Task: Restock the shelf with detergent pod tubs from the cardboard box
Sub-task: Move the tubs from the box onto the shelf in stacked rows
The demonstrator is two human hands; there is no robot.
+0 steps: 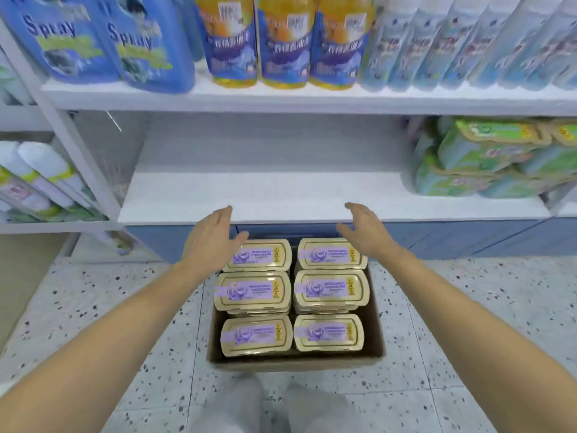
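Note:
A cardboard box point(376, 331) stands on the floor in front of the shelf, filled with several cream-lidded detergent pod tubs with purple labels, laid in two columns. The far left tub point(260, 256) and far right tub point(331, 254) lie nearest the shelf. My left hand point(212, 234) hovers open above the box's far left corner, its thumb over the far left tub. My right hand point(365, 226) hovers open above the far right corner. Neither hand holds anything. The lower white shelf board point(265, 195) behind the hands is bare across its left and middle.
Green wipe packs point(487, 157) are stacked at the right end of the lower shelf. Above are blue spray refill bags point(93, 39), orange bottles point(285, 42) and pale bottles point(462, 42). A white shelf post point(65, 126) stands left. My legs are below the box.

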